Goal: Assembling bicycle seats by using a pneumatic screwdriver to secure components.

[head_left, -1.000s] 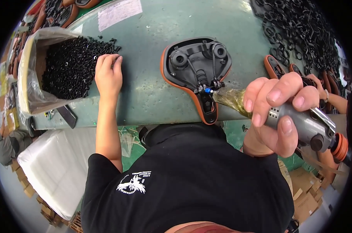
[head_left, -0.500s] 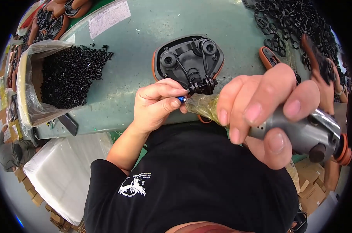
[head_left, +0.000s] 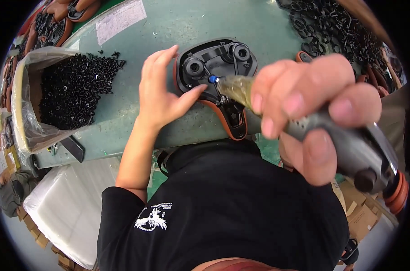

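Observation:
A black and orange plastic housing (head_left: 187,77) lies on the green table, with two round black cups at its far end and a narrower orange-edged handle toward me. Beside its left rim my left hand (head_left: 157,95) is open, fingers spread, the thumb reaching over the edge. My right hand (head_left: 311,97) grips a grey power screwdriver (head_left: 349,144), its nose wrapped in clear yellowish film. The blue bit tip (head_left: 213,79) points left over the middle of the housing. Whether it touches anything there I cannot tell.
At left, a plastic-lined box (head_left: 22,104) spills black screws (head_left: 74,88) onto the table. Black rings and small parts (head_left: 324,27) are heaped at the far right. A paper sheet (head_left: 121,20) lies at the back. Below the table stands a white wrapped block (head_left: 69,198).
My left hand has let go of the blue bit tip, opened and moved left and away from me. The screwdriver tip has moved farther over the housing, uncovering its handle.

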`<act>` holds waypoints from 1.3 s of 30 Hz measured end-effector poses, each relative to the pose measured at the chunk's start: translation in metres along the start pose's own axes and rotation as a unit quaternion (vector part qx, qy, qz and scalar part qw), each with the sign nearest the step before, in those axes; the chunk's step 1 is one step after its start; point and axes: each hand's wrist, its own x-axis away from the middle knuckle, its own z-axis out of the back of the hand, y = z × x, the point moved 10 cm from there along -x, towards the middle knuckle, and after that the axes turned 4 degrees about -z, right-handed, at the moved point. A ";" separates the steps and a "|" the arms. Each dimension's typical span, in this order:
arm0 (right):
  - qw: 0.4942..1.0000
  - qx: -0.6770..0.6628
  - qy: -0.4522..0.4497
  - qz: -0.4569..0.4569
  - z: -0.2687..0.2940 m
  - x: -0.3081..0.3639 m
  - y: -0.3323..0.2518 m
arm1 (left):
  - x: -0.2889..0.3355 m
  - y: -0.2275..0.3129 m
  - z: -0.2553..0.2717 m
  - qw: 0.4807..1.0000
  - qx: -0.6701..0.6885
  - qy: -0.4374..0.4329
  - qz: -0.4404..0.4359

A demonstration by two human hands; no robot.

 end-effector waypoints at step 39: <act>0.986 0.090 0.009 -0.141 -0.053 -0.015 0.104 | 0.048 -0.047 -0.024 0.978 0.157 0.069 0.121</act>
